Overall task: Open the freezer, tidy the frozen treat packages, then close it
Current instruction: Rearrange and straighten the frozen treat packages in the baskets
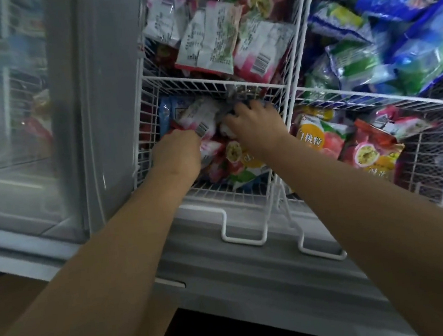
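Grey chest freezer (253,274) is open, its sliding glass lid (5,122) sitting over at the left of the frame. Both bare arms reach into the white wire basket (206,83) in the middle of the frame, which is full of frozen treat packets.

The left hand (178,156) is pushed down at the edge of a white-and-pink packet with a barcode (201,123) - only the back of the hand shows and the fingers are buried in the pile, so I can't tell if it's actually got hold of anything. The right hand (254,128) is palm down just beside it, fingers bent over a crinkly silver wrapper (234,95) up against the basket's far wall - looks like a grab, though it's blurry.

More white-and-pink packets (215,40) fill the basket above. Orange-and-red fruit packets (318,138) sit in the basket to the right, with blue and green bags (407,47) at the upper right.
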Tool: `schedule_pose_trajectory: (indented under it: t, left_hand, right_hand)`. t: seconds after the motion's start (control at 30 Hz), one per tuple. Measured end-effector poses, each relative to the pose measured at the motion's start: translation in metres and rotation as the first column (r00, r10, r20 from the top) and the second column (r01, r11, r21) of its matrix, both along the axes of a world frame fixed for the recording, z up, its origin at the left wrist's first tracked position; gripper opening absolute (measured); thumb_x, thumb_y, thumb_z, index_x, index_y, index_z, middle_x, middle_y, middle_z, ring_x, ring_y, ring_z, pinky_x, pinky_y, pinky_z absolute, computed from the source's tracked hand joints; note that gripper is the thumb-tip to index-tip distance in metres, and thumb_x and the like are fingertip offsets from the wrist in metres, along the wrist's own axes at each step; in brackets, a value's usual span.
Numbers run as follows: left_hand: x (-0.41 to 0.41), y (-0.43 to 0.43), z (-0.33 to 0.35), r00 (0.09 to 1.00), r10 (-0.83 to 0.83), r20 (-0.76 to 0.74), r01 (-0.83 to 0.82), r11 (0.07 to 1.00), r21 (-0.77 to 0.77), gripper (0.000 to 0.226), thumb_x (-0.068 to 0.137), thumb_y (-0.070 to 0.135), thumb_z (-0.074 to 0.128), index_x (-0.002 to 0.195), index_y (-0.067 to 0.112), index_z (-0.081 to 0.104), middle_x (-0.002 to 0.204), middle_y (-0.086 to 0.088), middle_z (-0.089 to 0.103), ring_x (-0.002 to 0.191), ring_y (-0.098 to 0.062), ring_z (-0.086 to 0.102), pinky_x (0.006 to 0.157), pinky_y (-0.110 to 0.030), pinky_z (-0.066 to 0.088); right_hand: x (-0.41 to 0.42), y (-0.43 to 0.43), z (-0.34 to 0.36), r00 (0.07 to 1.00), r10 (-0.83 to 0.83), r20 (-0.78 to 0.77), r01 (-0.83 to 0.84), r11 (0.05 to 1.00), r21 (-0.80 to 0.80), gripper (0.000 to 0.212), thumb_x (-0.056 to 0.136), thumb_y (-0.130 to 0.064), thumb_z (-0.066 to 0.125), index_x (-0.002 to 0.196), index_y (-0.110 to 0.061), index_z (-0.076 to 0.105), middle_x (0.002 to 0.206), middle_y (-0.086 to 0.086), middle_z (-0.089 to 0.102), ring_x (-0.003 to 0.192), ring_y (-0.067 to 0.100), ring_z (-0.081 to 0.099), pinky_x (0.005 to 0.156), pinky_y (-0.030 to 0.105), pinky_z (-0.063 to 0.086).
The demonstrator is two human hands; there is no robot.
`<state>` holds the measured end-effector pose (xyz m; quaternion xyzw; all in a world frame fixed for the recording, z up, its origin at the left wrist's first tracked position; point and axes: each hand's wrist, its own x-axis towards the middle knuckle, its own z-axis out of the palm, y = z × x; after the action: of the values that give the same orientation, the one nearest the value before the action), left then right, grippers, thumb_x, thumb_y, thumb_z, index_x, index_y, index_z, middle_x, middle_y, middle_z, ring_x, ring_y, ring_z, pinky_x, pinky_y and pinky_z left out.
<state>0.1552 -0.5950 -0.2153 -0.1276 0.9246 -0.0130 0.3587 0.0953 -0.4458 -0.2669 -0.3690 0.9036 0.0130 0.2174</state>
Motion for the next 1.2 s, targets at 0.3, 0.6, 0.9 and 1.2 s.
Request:
schedule_pose_trajectory:
  t: [0.3,0.6,0.9,1.2]
  left_hand:
    - [0.006,0.028,0.08,0.977,0.156,-0.147,-0.126,0.972,0.196,0.018,0.095,0.01,0.048,0.091,0.004,0.065,0.083,-0.019,0.06,0.072,-0.032,0.055,0.068,-0.04,0.048]
    - [-0.019,0.166,0.077,0.937,-0.143,-0.32,0.208,0.962,0.178,0.035,0.092,-0.001,0.046,0.125,0.007,0.046,0.092,-0.015,0.062,0.077,-0.038,0.064,0.056,-0.04,0.045]
    - [0.002,0.231,0.011,0.776,-0.596,-0.207,0.617,0.785,0.054,0.049,0.084,-0.005,0.036,0.133,-0.007,0.042,0.12,-0.021,0.054,0.099,-0.032,0.063,0.066,-0.039,0.052]
    - [0.002,0.197,-0.044,0.87,-0.493,-0.011,0.481,0.843,0.242,0.076,0.092,0.021,0.057,0.149,-0.004,0.013,0.154,-0.024,0.021,0.138,-0.035,0.031,0.109,-0.042,0.035]
  right_hand:
    - [0.017,0.095,0.085,0.912,-0.407,0.052,0.357,0.722,-0.592,0.052,0.078,0.004,0.064,0.122,-0.023,0.065,0.135,0.003,0.059,0.111,0.035,0.059,0.077,0.045,0.056]
    - [0.041,0.223,0.085,0.782,-0.623,-0.024,0.577,0.738,-0.351,0.05,0.078,-0.004,0.067,0.126,-0.018,0.063,0.136,0.007,0.058,0.116,0.035,0.057,0.083,0.048,0.055]
    - [0.068,0.234,0.021,0.875,-0.415,0.248,0.367,0.904,0.218,0.106,0.088,-0.067,0.046,0.152,-0.009,-0.016,0.157,0.02,-0.024,0.146,0.044,-0.012,0.118,0.056,0.015]
    - [0.057,0.217,0.003,0.843,-0.45,0.296,0.354,0.877,0.326,0.095,0.091,-0.071,0.028,0.153,-0.013,-0.015,0.149,0.018,-0.043,0.14,0.044,-0.03,0.117,0.061,0.006]
